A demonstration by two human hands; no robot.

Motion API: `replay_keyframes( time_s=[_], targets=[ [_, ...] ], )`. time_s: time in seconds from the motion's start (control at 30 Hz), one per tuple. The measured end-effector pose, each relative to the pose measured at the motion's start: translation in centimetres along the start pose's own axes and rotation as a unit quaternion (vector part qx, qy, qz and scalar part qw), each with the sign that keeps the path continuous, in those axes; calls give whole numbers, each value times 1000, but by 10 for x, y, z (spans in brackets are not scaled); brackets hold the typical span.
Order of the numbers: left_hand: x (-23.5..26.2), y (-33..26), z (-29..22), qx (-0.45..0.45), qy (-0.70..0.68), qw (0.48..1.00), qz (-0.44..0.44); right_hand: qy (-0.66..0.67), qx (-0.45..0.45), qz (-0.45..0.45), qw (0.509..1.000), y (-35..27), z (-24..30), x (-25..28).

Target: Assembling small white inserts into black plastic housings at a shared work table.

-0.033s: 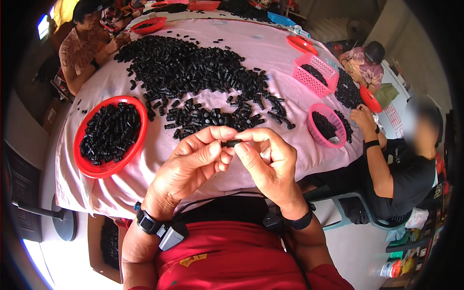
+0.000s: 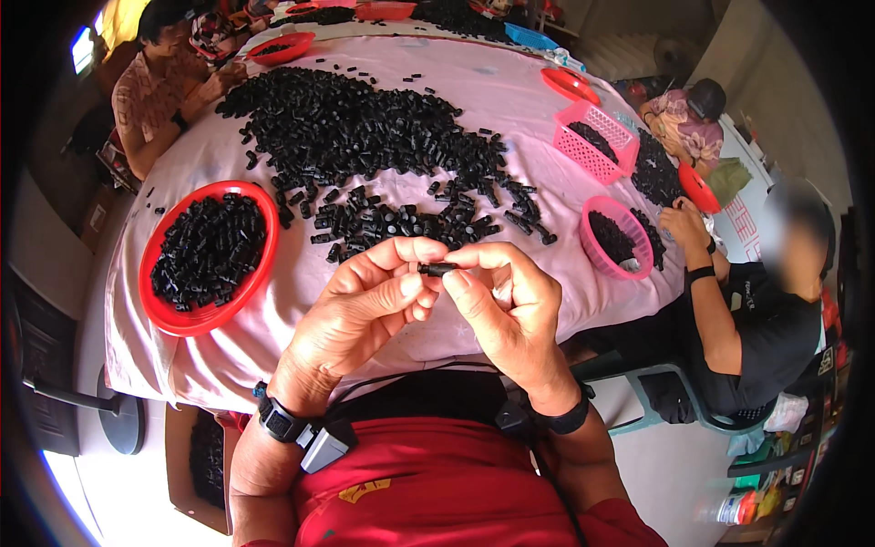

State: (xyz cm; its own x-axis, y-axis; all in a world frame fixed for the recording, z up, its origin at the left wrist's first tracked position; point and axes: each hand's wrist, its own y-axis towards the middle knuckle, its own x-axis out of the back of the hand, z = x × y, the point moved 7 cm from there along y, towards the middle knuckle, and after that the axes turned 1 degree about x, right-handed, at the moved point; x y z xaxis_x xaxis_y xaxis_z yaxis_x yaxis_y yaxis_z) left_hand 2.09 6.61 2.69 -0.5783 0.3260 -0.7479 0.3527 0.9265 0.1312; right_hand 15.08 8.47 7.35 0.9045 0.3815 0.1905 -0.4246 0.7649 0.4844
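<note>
Between my two hands, just past the near edge of the table, is a small black cylindrical part (image 2: 437, 270), lying sideways. My left hand (image 2: 360, 305) pinches its left end between thumb and fingers. The thumb and forefinger of my right hand (image 2: 510, 314) close on the other end. Something whitish shows among the right hand's curled fingers, too small to make out. Just beyond my fingertips lie several loose black parts like it (image 2: 392, 221), at the near side of a large heap (image 2: 337, 128). A red basin (image 2: 187, 325) full of such parts stands to the left.
Pink cloth (image 2: 538, 173) covers the table. At the right stand a round pink basket (image 2: 649, 239) and a rectangular pink basket (image 2: 583, 162), both holding black parts. A co-worker in black (image 2: 756, 319) sits at the right; another person (image 2: 150, 100) works at the far left.
Slightly more of the black part shows between my fingertips, and it has turned or shifted a little. Both hands are almost where they were.
</note>
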Motion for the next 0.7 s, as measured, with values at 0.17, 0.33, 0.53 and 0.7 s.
replay_keyframes(
  time_s=[0.17,0.33,0.53,0.7],
  targets=[
    [8,0,-4,-49,35,998,-15,-86,66,-20,994,-3,13,-4],
    [1,0,-7,-52,64,997,2,-146,115,-6,983,-4,22,-7],
    [6,1,-4,-49,79,996,-9,-185,137,-27,973,-5,16,-6],
    [-1,-3,-2,-15,17,1000,9,-260,111,-6,959,-2,14,-3]
  ],
)
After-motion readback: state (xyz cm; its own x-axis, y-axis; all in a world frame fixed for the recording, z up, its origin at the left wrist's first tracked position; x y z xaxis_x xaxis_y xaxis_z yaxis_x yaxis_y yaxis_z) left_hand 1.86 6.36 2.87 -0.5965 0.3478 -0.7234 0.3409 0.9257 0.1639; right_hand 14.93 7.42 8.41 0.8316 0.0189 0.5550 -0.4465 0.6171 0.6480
